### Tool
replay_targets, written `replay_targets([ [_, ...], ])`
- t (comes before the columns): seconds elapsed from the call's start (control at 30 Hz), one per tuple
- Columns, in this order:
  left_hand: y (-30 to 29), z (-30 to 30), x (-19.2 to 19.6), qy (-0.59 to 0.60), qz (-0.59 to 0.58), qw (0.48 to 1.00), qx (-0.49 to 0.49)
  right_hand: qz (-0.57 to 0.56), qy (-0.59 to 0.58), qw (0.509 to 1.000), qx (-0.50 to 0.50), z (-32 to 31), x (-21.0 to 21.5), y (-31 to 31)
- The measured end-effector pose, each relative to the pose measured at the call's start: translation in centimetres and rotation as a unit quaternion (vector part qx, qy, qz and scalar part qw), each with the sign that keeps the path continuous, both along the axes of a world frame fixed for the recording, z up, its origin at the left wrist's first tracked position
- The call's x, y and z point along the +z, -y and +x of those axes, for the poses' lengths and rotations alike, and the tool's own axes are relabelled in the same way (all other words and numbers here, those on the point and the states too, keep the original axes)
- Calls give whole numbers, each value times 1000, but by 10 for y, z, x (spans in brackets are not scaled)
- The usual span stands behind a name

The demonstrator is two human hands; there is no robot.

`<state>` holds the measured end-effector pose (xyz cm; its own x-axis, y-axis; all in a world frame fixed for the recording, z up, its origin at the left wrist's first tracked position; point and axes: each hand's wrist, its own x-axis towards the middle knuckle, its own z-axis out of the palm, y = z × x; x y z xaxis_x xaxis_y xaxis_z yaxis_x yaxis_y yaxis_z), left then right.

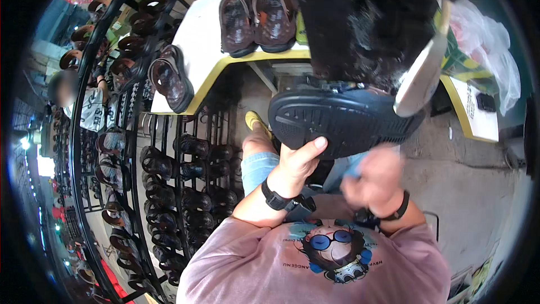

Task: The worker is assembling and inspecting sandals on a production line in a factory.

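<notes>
Our left hand (298, 163) pinches the black sandal (340, 121) by its near edge, thumb on the sole, just below the dark bulky unit (365, 28). Right hand (376, 177) is blurred; we can't tell its grip. We'd brace the sandal firmly, avoid twisting it.

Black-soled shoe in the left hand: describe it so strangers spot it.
Find the large, shiny black block at the white, yellow-edged table. Just below it, the bare left hand holds the black-soled shoe. Unlike the brown, strapped sandals on that table, it shows its grooved underside.
</notes>
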<state>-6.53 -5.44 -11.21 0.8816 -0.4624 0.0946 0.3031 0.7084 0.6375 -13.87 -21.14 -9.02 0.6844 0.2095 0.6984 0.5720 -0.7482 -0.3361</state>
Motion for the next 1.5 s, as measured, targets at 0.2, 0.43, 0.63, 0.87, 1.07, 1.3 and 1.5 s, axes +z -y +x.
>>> replay_targets([
  [0.2, -20, -5, 16, -37, -47, 997, 37, 401, -541, 725, 145, -35, -147, 45],
  [0.43, 8, -17, -31, -52, -124, 990, -42, 102, -88, 978, -160, -55, -58, 33],
  [0.63, -4, -2, -26, 25, -93, 995, -14, 72, -126, 980, -133, -50, -44, 20],
  [0.87, -52, 29, -33, 1, -101, 994, -35, 148, -59, 984, -86, -17, -57, 9],
  [1.07, -116, 76, 17, 159, 119, 971, 131, 165, -56, 980, -91, 4, -80, -4],
  [1.3, -50, 61, 117, 486, 577, 656, -2, 183, -73, 976, -89, 17, -93, -22],
  [1.5, -44, 45, 70, 408, 416, 811, 50, 197, -65, 969, -133, 21, -100, -16],
])
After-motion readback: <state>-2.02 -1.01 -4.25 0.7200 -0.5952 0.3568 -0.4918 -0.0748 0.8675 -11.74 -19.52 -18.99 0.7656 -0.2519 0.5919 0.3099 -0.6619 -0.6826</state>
